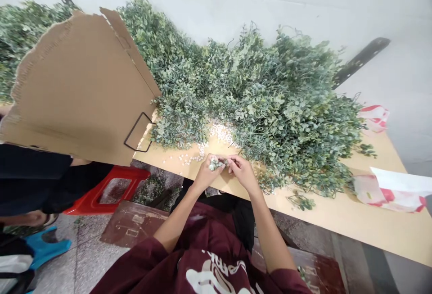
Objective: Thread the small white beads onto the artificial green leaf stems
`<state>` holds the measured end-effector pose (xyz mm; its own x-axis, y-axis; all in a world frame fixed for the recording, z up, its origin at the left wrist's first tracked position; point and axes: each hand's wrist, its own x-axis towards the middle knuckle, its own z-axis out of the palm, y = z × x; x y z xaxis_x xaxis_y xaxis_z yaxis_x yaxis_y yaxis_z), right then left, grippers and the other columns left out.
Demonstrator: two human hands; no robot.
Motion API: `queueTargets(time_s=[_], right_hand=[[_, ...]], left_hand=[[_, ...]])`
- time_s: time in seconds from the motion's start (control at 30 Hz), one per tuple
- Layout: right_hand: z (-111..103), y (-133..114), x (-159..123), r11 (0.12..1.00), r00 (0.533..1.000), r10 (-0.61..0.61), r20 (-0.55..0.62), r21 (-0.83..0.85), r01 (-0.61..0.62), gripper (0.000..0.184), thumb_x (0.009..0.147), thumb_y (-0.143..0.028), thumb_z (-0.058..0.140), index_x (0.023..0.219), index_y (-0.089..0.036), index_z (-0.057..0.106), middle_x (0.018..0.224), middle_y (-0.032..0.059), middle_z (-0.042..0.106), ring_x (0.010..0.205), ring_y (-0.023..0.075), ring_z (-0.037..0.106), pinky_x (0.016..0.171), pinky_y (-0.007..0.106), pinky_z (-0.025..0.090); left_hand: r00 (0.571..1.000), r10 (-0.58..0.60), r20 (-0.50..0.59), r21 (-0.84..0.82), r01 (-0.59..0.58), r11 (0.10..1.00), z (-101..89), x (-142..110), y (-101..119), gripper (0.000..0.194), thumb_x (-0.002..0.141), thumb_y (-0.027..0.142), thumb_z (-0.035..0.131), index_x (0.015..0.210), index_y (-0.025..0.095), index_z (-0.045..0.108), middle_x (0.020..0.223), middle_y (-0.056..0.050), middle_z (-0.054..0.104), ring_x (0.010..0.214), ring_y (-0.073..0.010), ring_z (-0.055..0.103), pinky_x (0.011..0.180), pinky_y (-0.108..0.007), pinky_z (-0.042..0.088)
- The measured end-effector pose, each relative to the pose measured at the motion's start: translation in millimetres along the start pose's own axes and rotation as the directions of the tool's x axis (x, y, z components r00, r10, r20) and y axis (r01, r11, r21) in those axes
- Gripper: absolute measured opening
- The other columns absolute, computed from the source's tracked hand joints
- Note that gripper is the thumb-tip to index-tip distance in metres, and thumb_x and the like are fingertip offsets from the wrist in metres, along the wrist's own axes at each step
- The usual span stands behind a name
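At the table's front edge my left hand (206, 173) is closed around a small bunch of pale green-white pieces (214, 164), too small to name surely. Close beside it, my right hand (242, 172) pinches with thumb and forefinger at the right end of that bunch; what lies between those fingertips is hard to make out. Just beyond both hands, many tiny white pieces (222, 133) are scattered over the wooden table (381, 222). A large heap of artificial green leaf sprigs (263, 96) rises behind them, with some sprigs close to my right hand.
A cardboard sheet (84, 82) stands upright at the left, with a person partly behind it. Red-and-white plastic bags (388, 195) lie at the right. A red stool (111, 190) and a blue stool (47, 246) are on the floor at left. Dark metal brackets (362, 62) project near the wall.
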<state>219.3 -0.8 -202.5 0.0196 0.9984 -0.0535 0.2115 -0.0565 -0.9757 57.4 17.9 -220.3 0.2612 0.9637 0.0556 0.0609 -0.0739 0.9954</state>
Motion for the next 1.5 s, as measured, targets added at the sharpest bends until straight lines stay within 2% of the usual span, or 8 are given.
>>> queueTargets(time_s=[0.13, 0.23, 0.4, 0.5, 0.87, 1.13, 1.33, 1.5], right_hand=[[2.8, 0.5, -0.8, 0.984, 0.999, -0.033, 0.027, 0.177, 0.027, 0.026, 0.086, -0.041, 0.06, 0.093, -0.017, 0.067, 0.062, -0.0003, 0.063, 0.057, 0.0133, 0.06, 0.06, 0.026, 0.049], [6.1, 2.3, -2.3, 0.957, 0.999, -0.031, 0.037, 0.289, 0.019, 0.026, 0.085, -0.041, 0.062, 0.095, -0.017, 0.068, 0.063, 0.0004, 0.066, 0.059, 0.0142, 0.062, 0.065, 0.028, 0.052], [8.1, 11.4, -3.9, 0.896, 0.998, 0.053, 0.043, 0.438, -0.067, 0.031, 0.082, -0.041, 0.066, 0.104, -0.019, 0.069, 0.084, 0.0053, 0.073, 0.071, 0.0167, 0.069, 0.072, 0.032, 0.057], [7.0, 16.5, -4.3, 0.86, 0.995, 0.086, 0.041, 0.501, -0.095, 0.035, 0.082, -0.042, 0.067, 0.109, -0.02, 0.066, 0.094, 0.0072, 0.073, 0.079, 0.0179, 0.071, 0.073, 0.032, 0.058], [4.8, 20.3, -3.7, 0.873, 0.996, 0.093, -0.012, 0.481, -0.076, 0.022, 0.079, -0.039, 0.071, 0.09, -0.019, 0.068, 0.077, 0.0029, 0.07, 0.065, 0.0132, 0.065, 0.067, 0.027, 0.054], [4.8, 18.6, -3.2, 0.864, 0.994, 0.106, 0.04, 0.492, -0.112, 0.026, 0.077, -0.038, 0.073, 0.094, -0.02, 0.066, 0.081, 0.0024, 0.068, 0.069, 0.0133, 0.063, 0.072, 0.029, 0.052], [5.2, 19.3, -4.3, 0.888, 0.991, 0.1, 0.084, 0.443, -0.127, 0.024, 0.078, -0.039, 0.072, 0.089, -0.019, 0.065, 0.068, 0.0004, 0.064, 0.066, 0.0138, 0.061, 0.071, 0.029, 0.052], [5.8, 17.9, -5.6, 0.909, 0.987, 0.106, 0.122, 0.39, -0.146, 0.026, 0.076, -0.042, 0.073, 0.088, -0.021, 0.065, 0.073, 0.002, 0.066, 0.07, 0.0166, 0.063, 0.071, 0.031, 0.053]], left_hand=[[0.997, 0.028, 0.074, -0.02, -0.027, 0.999, -2.8, -2.2, 6.8, 0.029, 0.08, 0.032, 0.068, 0.079, 0.019, 0.043, 0.112, -0.009, 0.066, 0.1, -0.0186, 0.063, 0.084, -0.03, 0.048], [0.997, -0.002, 0.079, -0.059, 0.007, 0.998, -5.6, -1.1, 5.4, 0.033, 0.08, 0.036, 0.068, 0.076, 0.019, 0.04, 0.098, -0.006, 0.068, 0.092, -0.0167, 0.064, 0.079, -0.028, 0.049], [1.0, 0.003, -0.031, -0.005, -0.003, 1.0, -8.1, 4.2, -4.6, 0.026, 0.08, 0.036, 0.068, 0.093, 0.017, 0.056, 0.092, -0.005, 0.066, 0.089, -0.0163, 0.063, 0.081, -0.028, 0.05], [0.999, -0.023, -0.022, 0.038, 0.024, 0.999, -9.5, 5.3, -7.2, 0.027, 0.083, 0.039, 0.064, 0.099, 0.016, 0.063, 0.097, -0.008, 0.068, 0.092, -0.0186, 0.064, 0.082, -0.03, 0.051], [0.989, -0.003, 0.15, 0.11, -0.014, 0.994, -9.8, 1.0, 6.3, 0.032, 0.091, 0.045, 0.054, 0.089, 0.014, 0.065, 0.085, -0.005, 0.064, 0.079, -0.0158, 0.058, 0.072, -0.024, 0.046], [0.974, -0.018, 0.228, 0.1, -0.005, 0.995, -12.4, 2.5, 3.2, 0.036, 0.093, 0.047, 0.049, 0.095, 0.014, 0.065, 0.085, -0.005, 0.064, 0.076, -0.0161, 0.057, 0.072, -0.025, 0.044], [0.961, -0.027, 0.276, 0.106, -0.003, 0.994, -16.1, 0.8, 4.4, 0.029, 0.091, 0.04, 0.051, 0.084, 0.015, 0.065, 0.074, -0.002, 0.061, 0.068, -0.0142, 0.053, 0.066, -0.024, 0.041], [0.959, -0.049, 0.279, 0.079, 0.027, 0.996, -18.7, 0.9, 6.1, 0.029, 0.089, 0.035, 0.051, 0.071, 0.014, 0.057, 0.067, -0.001, 0.058, 0.063, -0.0121, 0.049, 0.061, -0.023, 0.038]])
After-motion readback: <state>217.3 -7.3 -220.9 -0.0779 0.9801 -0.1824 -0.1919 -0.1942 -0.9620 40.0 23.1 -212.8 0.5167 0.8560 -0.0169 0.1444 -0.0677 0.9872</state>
